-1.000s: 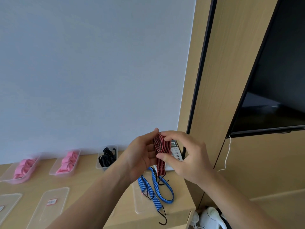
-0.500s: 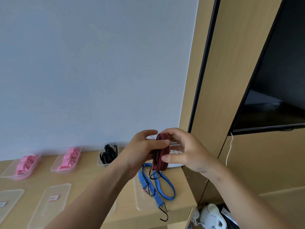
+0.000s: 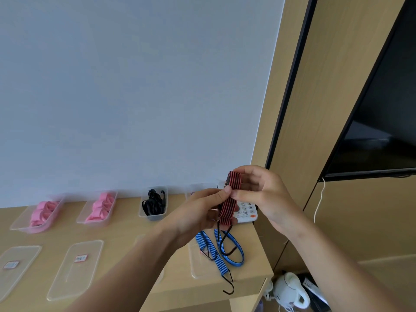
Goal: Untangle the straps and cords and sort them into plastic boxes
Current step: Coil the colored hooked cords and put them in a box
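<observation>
Both grips clamp a rolled red-and-black strap (image 3: 233,194): the left grip (image 3: 198,213) pinches its lower half, the right grip (image 3: 266,194) its top. Directly beneath them, a blue strap (image 3: 221,265) lies on the desk (image 3: 126,224).

A single head-worn camera looks forward and slightly down, close above the left hand (image 3: 198,213) and right hand (image 3: 266,197), light wooden bench (image 3: 126,224) beyond.

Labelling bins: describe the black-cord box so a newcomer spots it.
On the wooden desk, clear boxes line the back edge under the pale wall. Take the third box from the left: black cords inside, while both boxes left of it hold pink straps.
</observation>
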